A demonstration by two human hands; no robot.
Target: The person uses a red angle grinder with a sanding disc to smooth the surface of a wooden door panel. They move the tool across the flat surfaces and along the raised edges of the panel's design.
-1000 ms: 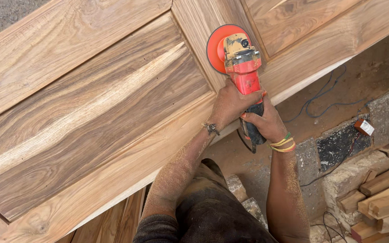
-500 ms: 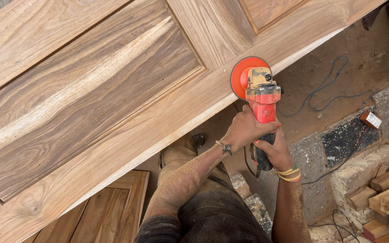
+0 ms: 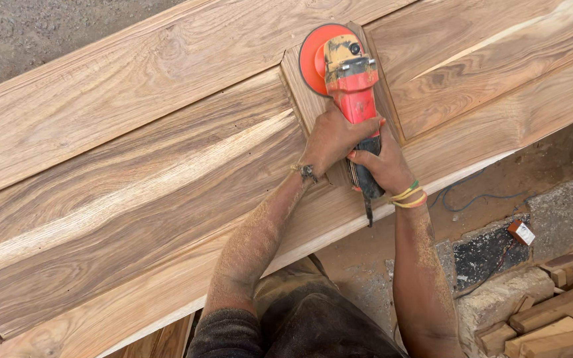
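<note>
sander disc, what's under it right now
The orange sander disc lies flat on the wooden door, over the upright strip between two panels. The wood directly beneath is covered. Both hands, left and right, grip the red body.

door [image 3: 134,172]: bare wood, matt, streaky grain, under both hands
sander [image 3: 349,79]: red plastic body, dusty, in hands; orange disc smooth
offcuts [image 3: 565,311]: rough wood, right of hands
forearms: sawdust-coated

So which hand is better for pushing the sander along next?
Probably the left hand: it grips the red sander nearest the orange disc on the wooden door. The right hand holds the rear handle.
</note>
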